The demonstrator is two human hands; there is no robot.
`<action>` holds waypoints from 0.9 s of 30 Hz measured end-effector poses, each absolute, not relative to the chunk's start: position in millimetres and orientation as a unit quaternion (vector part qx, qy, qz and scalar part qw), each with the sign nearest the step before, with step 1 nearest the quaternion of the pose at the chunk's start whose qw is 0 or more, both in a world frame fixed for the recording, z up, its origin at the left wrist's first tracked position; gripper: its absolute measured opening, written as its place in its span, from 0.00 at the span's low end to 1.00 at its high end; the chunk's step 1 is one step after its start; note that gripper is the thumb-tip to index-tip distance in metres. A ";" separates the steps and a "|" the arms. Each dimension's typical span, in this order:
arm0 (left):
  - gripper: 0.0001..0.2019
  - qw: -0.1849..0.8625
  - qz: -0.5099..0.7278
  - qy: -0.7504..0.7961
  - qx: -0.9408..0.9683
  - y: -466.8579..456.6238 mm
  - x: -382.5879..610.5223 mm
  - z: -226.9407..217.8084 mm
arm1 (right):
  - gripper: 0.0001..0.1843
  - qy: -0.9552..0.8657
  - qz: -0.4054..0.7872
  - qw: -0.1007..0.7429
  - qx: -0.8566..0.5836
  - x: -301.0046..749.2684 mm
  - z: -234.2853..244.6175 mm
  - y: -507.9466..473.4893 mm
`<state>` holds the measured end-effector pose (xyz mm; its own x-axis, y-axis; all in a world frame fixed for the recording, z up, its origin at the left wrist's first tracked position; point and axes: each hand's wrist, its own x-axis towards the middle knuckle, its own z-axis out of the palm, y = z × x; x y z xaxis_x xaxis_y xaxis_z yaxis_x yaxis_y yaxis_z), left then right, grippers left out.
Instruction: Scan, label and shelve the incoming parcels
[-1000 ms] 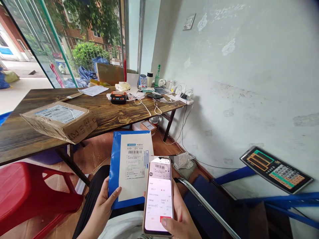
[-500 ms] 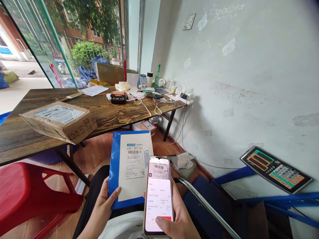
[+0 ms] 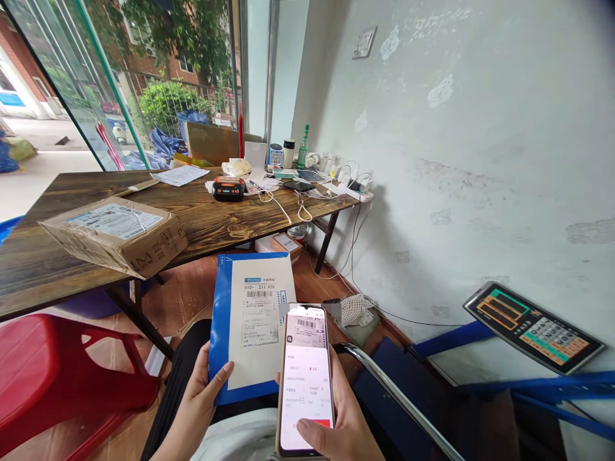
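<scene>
My left hand (image 3: 207, 380) grips the lower left edge of a blue-and-white document envelope (image 3: 221, 333), thumb on its front. A printed shipping label (image 3: 259, 314) with a barcode is stuck on the envelope's face. In my right hand (image 3: 343, 416) rests a smartphone (image 3: 307, 384), upright and in front of the envelope's lower right corner. Its lit screen shows part of a label at the top and lines of text below. My right thumb lies over the lower screen, beside a red button. The fingers behind the phone are mostly hidden.
A taped cardboard box (image 3: 115, 234) sits on the wooden table (image 3: 206, 224), with a black-and-orange label printer (image 3: 229, 189) and cables farther back. To the left stands a red plastic stool (image 3: 62, 378). At right are a metal armrest (image 3: 394, 390) and a scale display (image 3: 533, 326).
My right thumb has shifted slightly left on the phone screen. The envelope and my left hand have stayed almost the same.
</scene>
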<state>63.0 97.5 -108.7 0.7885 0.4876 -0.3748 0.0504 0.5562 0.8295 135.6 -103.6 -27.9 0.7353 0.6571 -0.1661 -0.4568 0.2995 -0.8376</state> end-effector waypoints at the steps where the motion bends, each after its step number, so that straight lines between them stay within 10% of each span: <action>1: 0.34 0.829 0.133 0.299 0.454 97.5 63.1 -109.6 | 0.59 -0.104 0.348 0.803 -0.472 135.4 -27.5 -103.7; 12: 0.37 0.832 0.144 0.281 0.456 102.8 72.7 -142.5 | 0.42 0.074 0.384 0.846 -0.361 133.6 -33.2 -94.5; 27: 0.34 0.857 0.137 0.252 0.429 101.6 74.7 -161.6 | 0.50 0.013 0.384 0.847 -0.367 117.8 -14.5 -55.0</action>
<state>74.7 101.6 -161.6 0.8356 0.4506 -0.3142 -0.0183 0.5945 0.8039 117.8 -55.0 -14.5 0.7047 0.6410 -0.3043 -0.6605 0.4359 -0.6114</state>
